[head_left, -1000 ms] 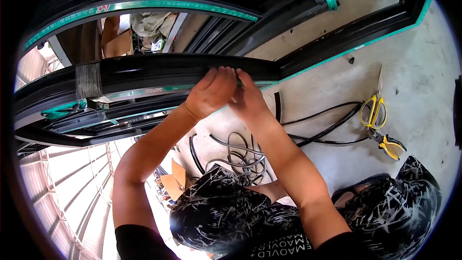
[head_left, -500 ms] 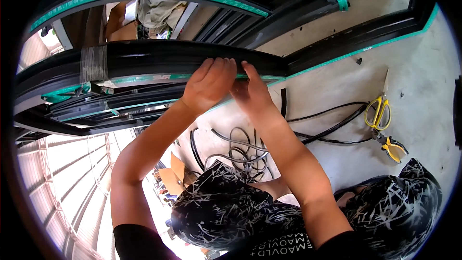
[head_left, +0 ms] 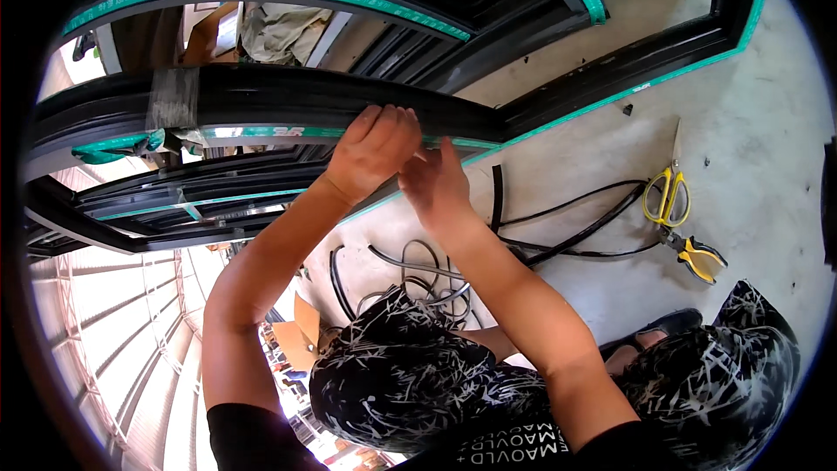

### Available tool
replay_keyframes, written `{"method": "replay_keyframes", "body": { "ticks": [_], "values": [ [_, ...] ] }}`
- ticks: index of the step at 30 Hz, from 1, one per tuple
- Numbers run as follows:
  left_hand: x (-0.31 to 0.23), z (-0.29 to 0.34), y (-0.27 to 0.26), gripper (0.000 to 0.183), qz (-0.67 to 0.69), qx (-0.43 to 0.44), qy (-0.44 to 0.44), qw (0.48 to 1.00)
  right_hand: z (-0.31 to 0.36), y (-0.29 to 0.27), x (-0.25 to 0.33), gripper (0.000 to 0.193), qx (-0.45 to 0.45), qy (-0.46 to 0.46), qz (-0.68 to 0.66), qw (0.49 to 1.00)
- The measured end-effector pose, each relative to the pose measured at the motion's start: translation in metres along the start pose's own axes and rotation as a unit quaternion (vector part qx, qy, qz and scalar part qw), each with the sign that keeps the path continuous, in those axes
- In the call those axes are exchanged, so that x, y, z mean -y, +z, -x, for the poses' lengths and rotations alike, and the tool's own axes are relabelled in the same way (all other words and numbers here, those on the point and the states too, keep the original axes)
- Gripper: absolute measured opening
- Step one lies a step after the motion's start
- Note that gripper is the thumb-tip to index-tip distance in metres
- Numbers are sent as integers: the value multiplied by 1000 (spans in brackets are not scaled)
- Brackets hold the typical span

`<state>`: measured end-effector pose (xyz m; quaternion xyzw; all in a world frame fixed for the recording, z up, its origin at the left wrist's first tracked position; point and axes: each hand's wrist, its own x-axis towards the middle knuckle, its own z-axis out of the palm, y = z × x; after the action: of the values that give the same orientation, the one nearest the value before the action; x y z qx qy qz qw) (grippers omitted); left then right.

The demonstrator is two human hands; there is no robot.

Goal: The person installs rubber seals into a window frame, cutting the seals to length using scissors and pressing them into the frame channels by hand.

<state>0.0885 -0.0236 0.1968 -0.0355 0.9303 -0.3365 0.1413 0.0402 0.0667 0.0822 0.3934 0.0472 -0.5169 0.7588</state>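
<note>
A black metal frame (head_left: 288,92) with green printed tape along its edge crosses in front of me. My left hand (head_left: 375,153) is closed against the frame's inner channel, its fingers bent and pressed together on the black profile. Whatever lies under those fingertips is hidden. Just right of it and lower, my right hand (head_left: 436,183) has one finger raised beside the taped edge. Its other fingers curl in toward my left hand, and I cannot make out what they hold. Both hands stay close together near the frame's corner.
Black rubber strips (head_left: 575,240) lie coiled on the pale floor. Yellow-handled scissors (head_left: 667,196) and yellow-black pliers (head_left: 697,257) rest to the right. Further frames (head_left: 218,201) stand behind and below. A cardboard box (head_left: 298,332) sits at lower left. Clear wrap (head_left: 174,98) binds the frame.
My right hand has dropped slightly away from the frame's edge. My left hand stays against the channel. The whole view has shifted a little, moving the floor items left and up.
</note>
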Motion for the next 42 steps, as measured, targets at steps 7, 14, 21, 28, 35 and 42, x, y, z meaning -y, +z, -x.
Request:
{"method": "replay_keyframes", "body": {
  "ticks": [7,14,21,28,35,42],
  "values": [
    [-52,-36,41,37,-43,41,42,997,-4,-79,32,14,-86,-26,110,990],
    [-106,-49,97,27,-63,122,41,990,37,-96,88,12,-183,-112,223,951],
    [-129,-63,102,27,-68,162,39,984,89,-112,151,9,-224,-280,297,885],
    [-126,-57,103,25,-39,96,61,993,106,-150,152,24,-194,-372,755,503],
    [-168,-2,49,23,424,189,-101,880,137,-151,126,26,36,-216,973,72],
    [-224,55,48,27,689,196,-274,642,144,-142,136,9,119,-190,965,-135]
  ]
}}
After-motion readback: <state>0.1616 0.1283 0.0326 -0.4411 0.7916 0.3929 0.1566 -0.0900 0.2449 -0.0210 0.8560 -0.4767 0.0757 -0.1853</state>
